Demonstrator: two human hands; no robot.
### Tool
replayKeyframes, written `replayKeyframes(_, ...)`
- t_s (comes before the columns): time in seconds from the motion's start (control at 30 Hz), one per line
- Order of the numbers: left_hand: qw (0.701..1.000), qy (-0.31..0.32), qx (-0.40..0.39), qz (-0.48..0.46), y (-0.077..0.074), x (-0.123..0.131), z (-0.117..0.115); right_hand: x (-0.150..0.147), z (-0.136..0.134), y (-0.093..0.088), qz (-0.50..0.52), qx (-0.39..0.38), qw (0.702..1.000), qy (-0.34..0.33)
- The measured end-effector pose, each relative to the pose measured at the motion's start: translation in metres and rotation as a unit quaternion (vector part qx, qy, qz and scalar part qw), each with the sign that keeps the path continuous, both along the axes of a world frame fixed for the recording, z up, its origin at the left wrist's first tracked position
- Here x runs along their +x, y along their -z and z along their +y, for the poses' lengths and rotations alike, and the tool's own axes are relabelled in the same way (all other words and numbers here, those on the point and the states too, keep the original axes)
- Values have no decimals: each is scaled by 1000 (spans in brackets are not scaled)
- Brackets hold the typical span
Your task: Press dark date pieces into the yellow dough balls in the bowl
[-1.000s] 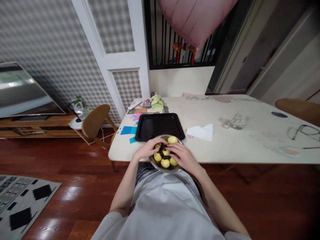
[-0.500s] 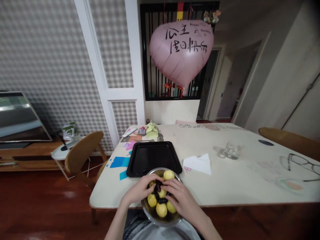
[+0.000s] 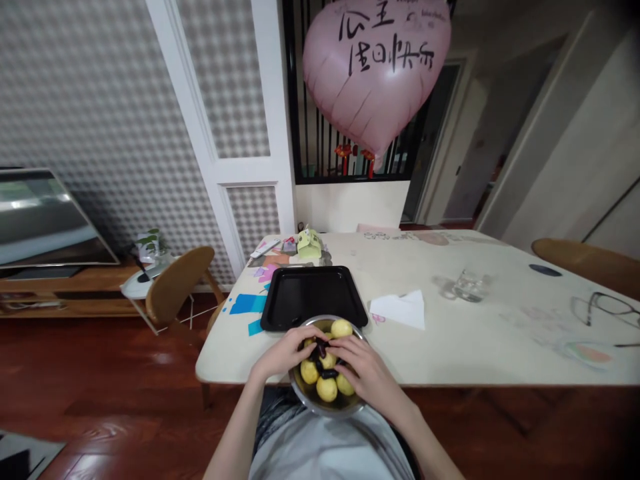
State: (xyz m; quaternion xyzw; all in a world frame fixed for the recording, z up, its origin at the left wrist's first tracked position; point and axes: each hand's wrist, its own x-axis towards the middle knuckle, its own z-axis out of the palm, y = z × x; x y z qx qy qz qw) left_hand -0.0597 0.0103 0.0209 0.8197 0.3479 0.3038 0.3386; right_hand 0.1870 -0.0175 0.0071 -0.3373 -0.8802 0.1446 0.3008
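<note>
A round metal bowl (image 3: 327, 409) stands at the near table edge, partly against my body. In it lie several round yellow fruits (image 3: 327, 389), whose exact kind I cannot make out, and several dark purple oblong fruits (image 3: 328, 375) on top and between them. My left hand (image 3: 287, 350) reaches over the left rim with fingers curled. From the right side comes my right hand (image 3: 364, 365), its fingers bent inward. The fingertips of both meet around one dark purple oblong fruit (image 3: 321, 349) above the yellow ones. A black rectangular tray (image 3: 313, 297) lies directly behind the bowl.
On the white table (image 3: 480, 353) are a white paper sheet (image 3: 399, 309), a clear glass (image 3: 469, 285), eyeglasses (image 3: 613, 305) and a small green box (image 3: 309, 245). A wooden chair (image 3: 183, 287) stands at the left end. A pink heart balloon (image 3: 375, 80) hangs beyond.
The camera has tipped downward and slightly left, so the scene sits higher and further right. Both hands stay over the bowl, fingertips still together at the dark purple fruit.
</note>
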Motion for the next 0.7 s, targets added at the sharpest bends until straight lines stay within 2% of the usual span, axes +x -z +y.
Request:
replayKeyframes(0.33, 1000, 4, -4, -12, 4, -3, 3, -3, 1, -1, -8, 10, 1000, 9)
replayKeyframes(0.6, 1000, -12, 18, -16, -1, -5, 3, 0, 2, 2, -5, 28, 1000, -7)
replayKeyframes(0.7, 1000, 4, 18, -10, -3, -7, 2, 2, 3, 3, 2, 32, 999, -6)
